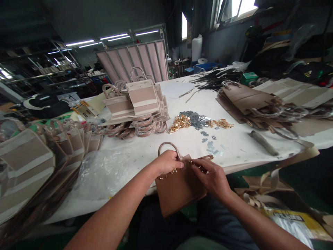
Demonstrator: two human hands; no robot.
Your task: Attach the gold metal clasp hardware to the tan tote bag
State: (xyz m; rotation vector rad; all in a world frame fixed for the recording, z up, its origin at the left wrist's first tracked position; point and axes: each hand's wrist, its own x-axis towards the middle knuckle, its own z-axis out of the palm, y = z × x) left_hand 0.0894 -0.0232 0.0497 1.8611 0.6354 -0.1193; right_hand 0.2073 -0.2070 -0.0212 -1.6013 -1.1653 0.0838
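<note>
A brown handbag panel (179,192) leans against the front edge of the table, above my lap. Its looped handle (168,143) stands up from the top edge, and gold metal fittings (171,171) glint along that edge. My left hand (168,163) is closed on the panel's top beside the handle base. At the upper right of the panel my right hand (210,173) is closed in a pinch. A tiny gold glint shows by its fingertips, but what they hold is too small to make out. Part of a second handle (208,157) shows behind the right hand.
Gold fittings (180,123) and grey metal plates (196,119) lie heaped beyond the panel. Stacked bag panels stand at left (26,156), centre-left (143,97) and right (244,99). A clear plastic bag (101,173), a grey-green rod-like object (264,143) and black strips (218,79) share the table.
</note>
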